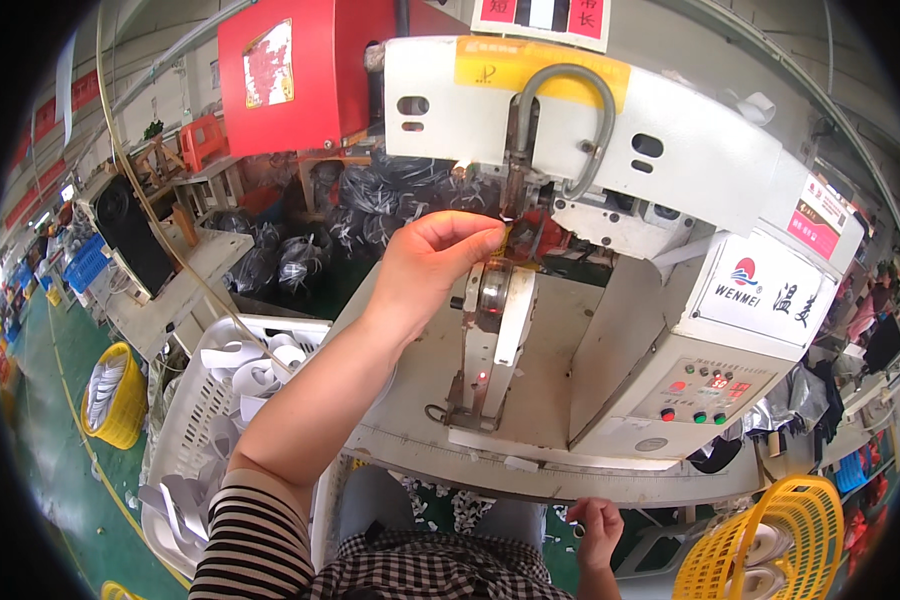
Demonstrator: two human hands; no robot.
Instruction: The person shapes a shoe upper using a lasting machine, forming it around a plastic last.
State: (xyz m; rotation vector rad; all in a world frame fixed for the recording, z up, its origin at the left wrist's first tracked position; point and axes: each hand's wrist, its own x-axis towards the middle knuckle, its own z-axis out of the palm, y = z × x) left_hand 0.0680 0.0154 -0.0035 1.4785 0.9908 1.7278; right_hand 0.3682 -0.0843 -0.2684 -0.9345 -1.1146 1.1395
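Note:
My left hand reaches up to the white machine, its thumb and forefinger pinched just below the machine's metal nozzle. What lies in that pinch, if anything, is too small to make out. Right under the fingertips sits a shiny roller on the machine's upright post. My right hand hangs low, beyond the front edge of the worktable, with its fingers curled. A small dark ring-like shape shows at those fingers, but I cannot tell what it is.
To the left stands a white plastic crate with several curved white pieces. A yellow basket at lower right holds white rolls. The control box rises at the right. Another yellow basket stands on the green floor.

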